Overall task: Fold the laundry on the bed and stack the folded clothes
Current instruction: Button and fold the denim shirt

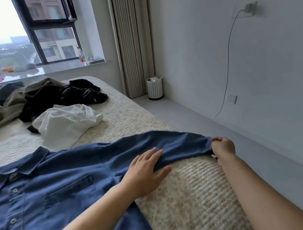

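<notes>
Two hands work one sleeve of the blue shirt (56, 187), which lies buttoned and front-up across the bed (192, 196) at about 8 o'clock in view. Flat and wide, the left hand (146, 171) presses the sleeve near the shoulder, likely to anchor the cloth. At 3 o'clock from it, the right hand (223, 147) pinches the cuff with curled fingers, arm extended, probably to pull the sleeve straight. Unfolded clothes (48, 101) wait at 11 o'clock.
</notes>
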